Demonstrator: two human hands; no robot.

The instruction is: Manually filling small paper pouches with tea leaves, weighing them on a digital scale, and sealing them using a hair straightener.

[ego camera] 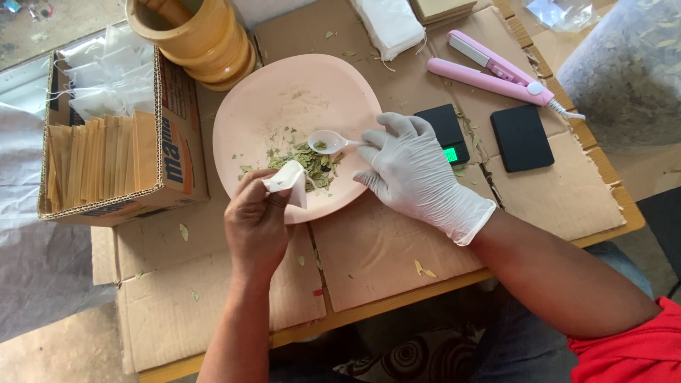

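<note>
My left hand (257, 221), bare, pinches a small white filter bag (289, 180) held open at the near rim of a pink plate (284, 99). My right hand (411, 170), in a white glove, grips a small white plastic spoon (328, 141) with a few leaf bits in its bowl, just above a pile of crushed dried green leaves (305, 160) on the plate. Spoon and bag are a short distance apart.
A cardboard box (170, 142) of tan paper sachets and white bags stands left. A wooden mortar (195, 35) sits behind the plate. To the right lie a small black scale (447, 131), its black lid (521, 138) and a pink heat sealer (489, 71). Cardboard sheets cover the table.
</note>
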